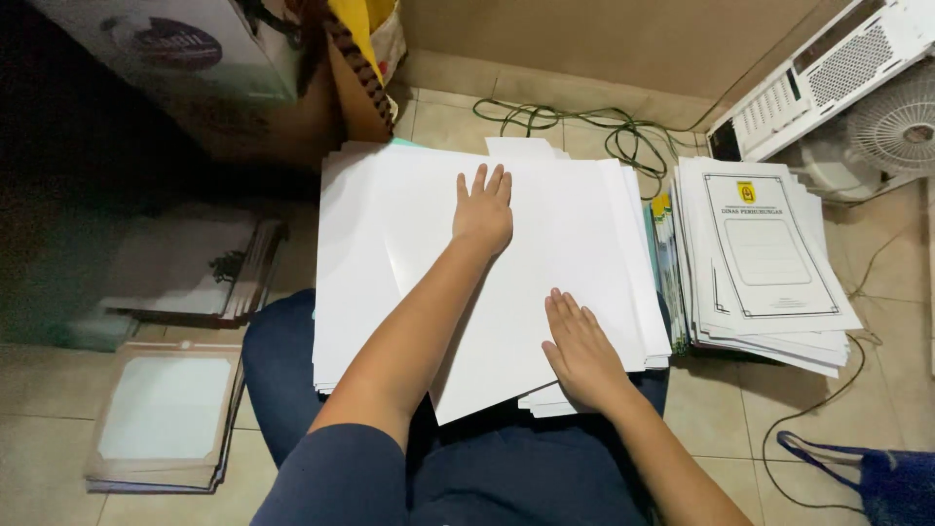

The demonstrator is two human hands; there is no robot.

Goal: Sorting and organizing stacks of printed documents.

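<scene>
While both hands lie spread flat, left hand [484, 209], right hand [581, 351], white paper stack [565, 234], blank, fanned unevenly.

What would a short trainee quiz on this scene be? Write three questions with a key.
1. True or false: both hands lie flat on the white sheets.
2. Which hand lies farther from the person: left hand or right hand?
3. What stands right of the printed stack: A fan, B bucket, C chair?

Key: 1 true; 2 left hand; 3 A.
</scene>
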